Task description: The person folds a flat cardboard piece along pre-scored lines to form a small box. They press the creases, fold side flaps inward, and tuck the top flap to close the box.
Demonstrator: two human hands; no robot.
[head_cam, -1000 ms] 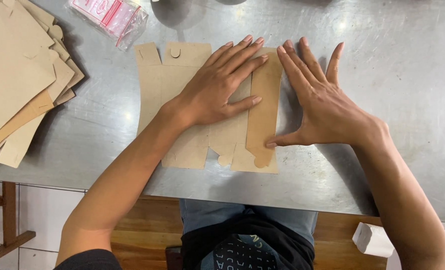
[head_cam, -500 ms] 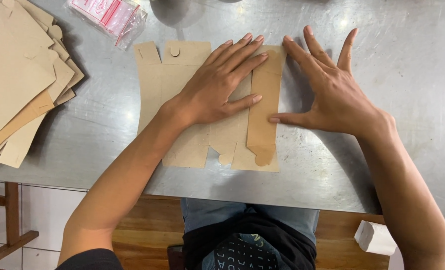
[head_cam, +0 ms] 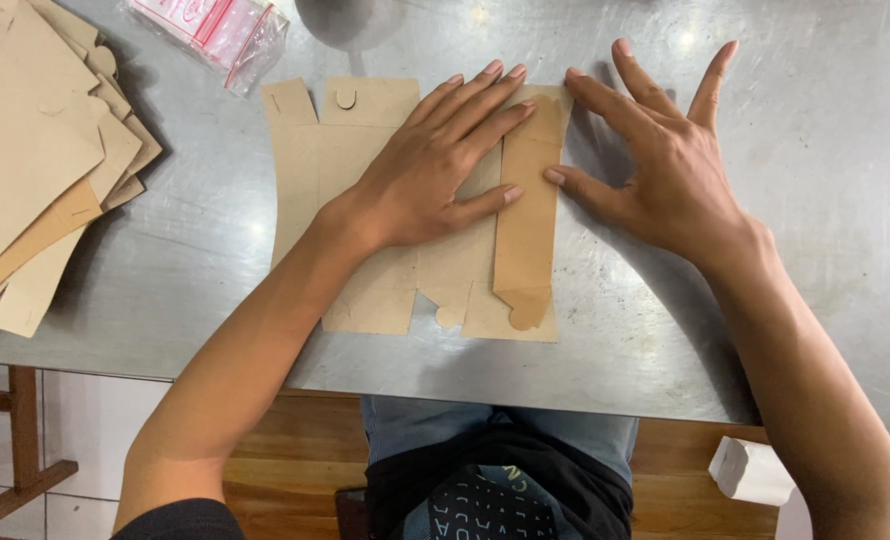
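One head-worn camera looks steeply down, close above both hands, left hand (head_cam: 430,170) and right hand (head_cam: 665,170), facing the metal table (head_cam: 815,250) ahead.

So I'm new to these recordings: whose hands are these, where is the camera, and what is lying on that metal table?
The camera sits on a person's head and looks down, so both bare hands are that person's own. The left hand lies flat on a die-cut brown cardboard blank, pressing it onto the steel table. The right hand rests spread at the blank's folded right panel, thumb touching its edge. Neither hand grips anything. At far left is a stack of similar cardboard blanks, and at the top a clear plastic bag with pink contents.
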